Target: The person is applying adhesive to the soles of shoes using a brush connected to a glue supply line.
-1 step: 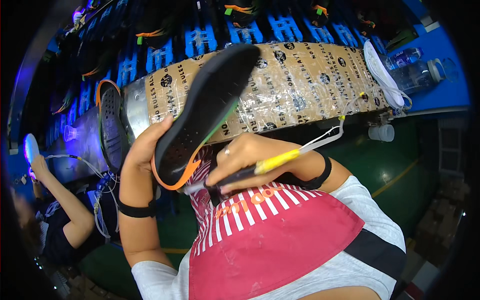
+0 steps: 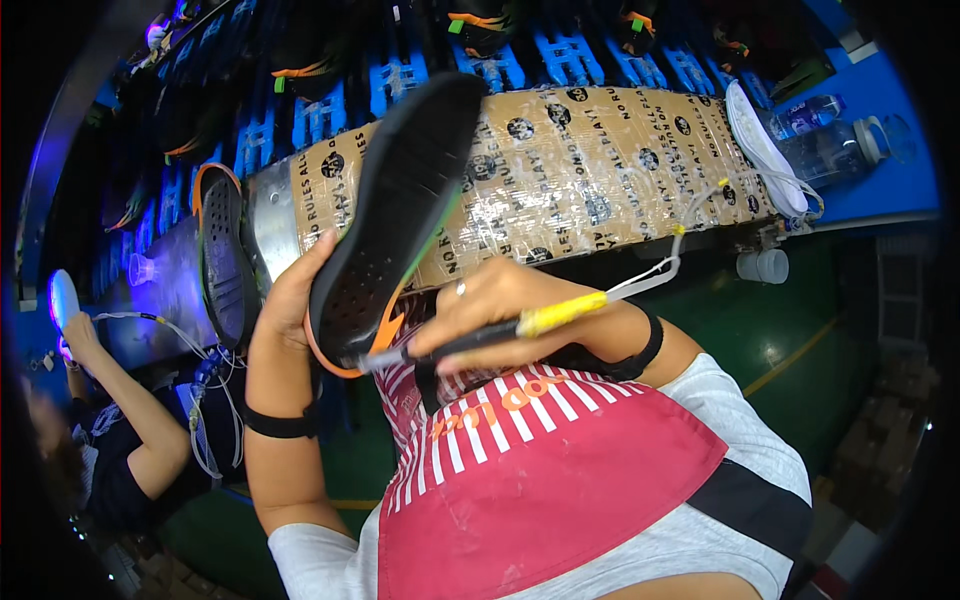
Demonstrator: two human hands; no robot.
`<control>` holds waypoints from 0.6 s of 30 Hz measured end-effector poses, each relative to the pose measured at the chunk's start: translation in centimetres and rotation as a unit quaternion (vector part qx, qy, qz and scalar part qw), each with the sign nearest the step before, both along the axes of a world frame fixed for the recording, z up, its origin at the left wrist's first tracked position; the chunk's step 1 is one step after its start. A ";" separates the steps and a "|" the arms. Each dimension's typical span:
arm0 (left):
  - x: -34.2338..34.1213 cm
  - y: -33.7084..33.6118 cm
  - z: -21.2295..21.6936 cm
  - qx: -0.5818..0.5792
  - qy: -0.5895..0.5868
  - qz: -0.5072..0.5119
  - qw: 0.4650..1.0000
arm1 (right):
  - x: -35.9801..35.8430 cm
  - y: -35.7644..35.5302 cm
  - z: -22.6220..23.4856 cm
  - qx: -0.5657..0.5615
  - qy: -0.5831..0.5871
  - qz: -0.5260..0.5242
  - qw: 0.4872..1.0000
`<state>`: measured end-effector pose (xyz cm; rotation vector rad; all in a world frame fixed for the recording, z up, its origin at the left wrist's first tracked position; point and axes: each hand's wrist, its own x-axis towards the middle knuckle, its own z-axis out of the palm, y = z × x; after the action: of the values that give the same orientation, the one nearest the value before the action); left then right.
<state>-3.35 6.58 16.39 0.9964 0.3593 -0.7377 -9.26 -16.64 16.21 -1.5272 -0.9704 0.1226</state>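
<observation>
A black shoe sole (image 2: pixel 400 190) with an orange heel rim and a green side edge is held up in front of me, tilted, its heel end nearest me. My left hand (image 2: pixel 292 298) grips it at the left of the heel, thumb along the edge; the other fingers are mostly hidden. My right hand (image 2: pixel 500 308) is closed round a brush (image 2: pixel 562 314) with a dark and yellow handle. A thin clear tube runs from the handle's back end. The brush's pale tip is at the heel end, over the orange rim.
A second sole (image 2: pixel 226 255) lies left on the metal bench. Printed brown cardboard (image 2: pixel 600 160) covers the bench ahead, before a row of blue holders (image 2: pixel 400 85). Bottles (image 2: pixel 825 150) and a white oval plate (image 2: pixel 760 140) stand right. A co-worker's arm (image 2: pixel 135 385) is at left.
The sole has shifted left and turned more upright. The brush tip has moved slightly up and left, from beside the rim onto the heel end.
</observation>
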 end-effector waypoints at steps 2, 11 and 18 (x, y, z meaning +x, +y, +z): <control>0.4 1.0 -2.8 -0.073 -0.028 0.022 0.997 | 0.1 -0.5 0.3 0.017 0.042 -0.067 0.997; -0.3 1.9 -3.7 -0.186 -0.181 0.236 0.937 | -0.1 -2.1 1.6 0.108 0.112 -0.226 0.962; -6.0 -2.0 -4.2 -0.232 -0.114 0.209 0.943 | 0.1 -2.3 0.8 0.169 0.232 -0.229 0.930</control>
<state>-9.35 4.56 12.19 0.5214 0.1702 -0.2912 -9.17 -18.93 17.01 -1.2828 -0.2272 -0.0184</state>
